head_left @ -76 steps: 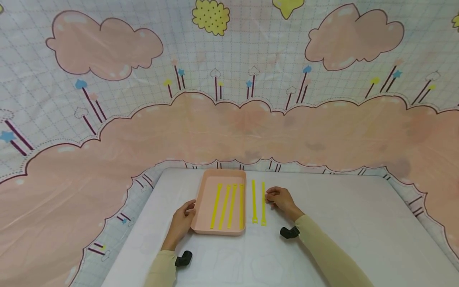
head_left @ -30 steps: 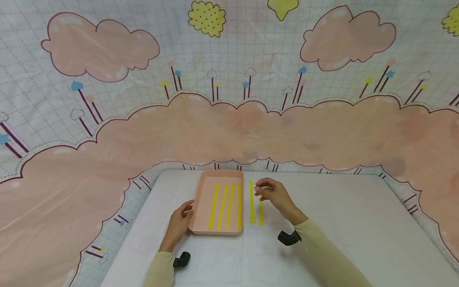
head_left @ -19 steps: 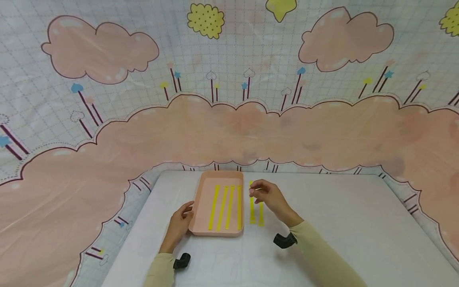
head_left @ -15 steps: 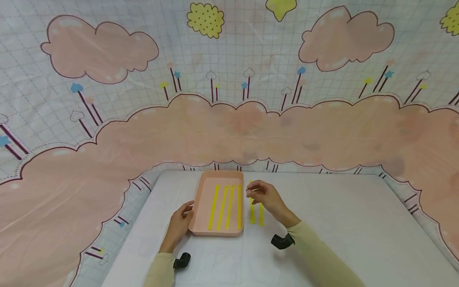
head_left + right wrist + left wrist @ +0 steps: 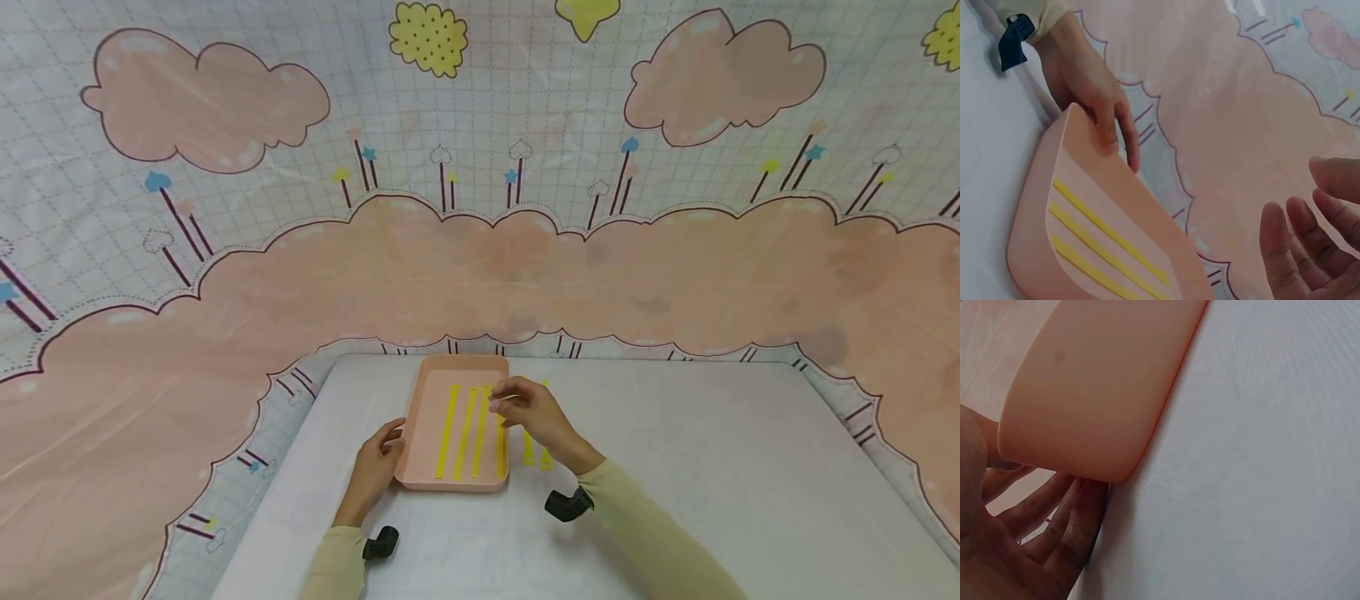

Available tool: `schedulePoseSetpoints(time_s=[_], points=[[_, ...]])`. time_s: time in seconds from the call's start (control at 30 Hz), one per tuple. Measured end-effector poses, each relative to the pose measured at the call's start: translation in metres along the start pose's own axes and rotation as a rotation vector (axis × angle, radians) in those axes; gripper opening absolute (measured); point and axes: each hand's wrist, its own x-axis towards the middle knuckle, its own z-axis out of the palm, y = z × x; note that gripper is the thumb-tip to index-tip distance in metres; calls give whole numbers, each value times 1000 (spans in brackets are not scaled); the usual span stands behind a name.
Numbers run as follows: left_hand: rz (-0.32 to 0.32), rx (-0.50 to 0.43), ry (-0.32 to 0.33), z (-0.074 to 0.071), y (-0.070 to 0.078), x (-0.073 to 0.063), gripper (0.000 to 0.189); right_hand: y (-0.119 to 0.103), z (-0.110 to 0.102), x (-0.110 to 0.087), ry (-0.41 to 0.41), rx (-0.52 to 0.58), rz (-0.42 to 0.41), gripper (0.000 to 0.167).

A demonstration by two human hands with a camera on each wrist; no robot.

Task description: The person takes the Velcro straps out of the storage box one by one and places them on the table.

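My left hand point(image 5: 377, 464) holds the left side of a shallow pink tray point(image 5: 429, 400), which lies flat on the table. In the right wrist view its thumb and fingers are at the tray's rim; the left wrist view shows fingers against the outer wall point(image 5: 1085, 394). Several thin yellow strips point(image 5: 465, 433) lie lengthwise in the tray, roughly side by side. Over the tray's right edge hovers my right hand point(image 5: 538, 417), fingers bent loosely and apart, nothing between them in the right wrist view. It hides parts of the strips beneath.
Right of the tray, two more yellow strips point(image 5: 546, 457) lie on the white table point(image 5: 712, 467), partly covered by the right hand in the head view. Behind the table hangs a printed cloth point(image 5: 600, 283) with pink clouds. Black wrist cameras point(image 5: 567, 505) stick out from both sleeves.
My right hand has moved left, from beside the outermost strip on the table, across both loose strips to over the tray's right edge. The left hand, tray and strips stay put.
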Motion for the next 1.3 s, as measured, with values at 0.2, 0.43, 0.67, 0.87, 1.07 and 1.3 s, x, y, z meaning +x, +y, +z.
schedulePoseSetpoints(time_s=[0.2, 0.43, 0.67, 0.87, 1.07, 1.3], points=[[3, -3, 4, 0, 2, 1, 41, 3, 10, 7, -15, 25, 5, 26], [-13, 4, 1, -1, 3, 0, 41, 4, 21, 13, -21, -19, 10, 25], [-16, 5, 2, -1, 5, -2, 41, 5, 29, 21, -68, -90, 1, 22], [-7, 8, 15, -1, 4, -1, 40, 6, 36, 27, -97, -149, -26, 22], [-15, 7, 12, 0, 3, -1, 41, 7, 42, 32, -116, -229, -55, 22], [-13, 24, 11, 0, 4, -2, 42, 9, 51, 41, -130, -426, -128, 16]])
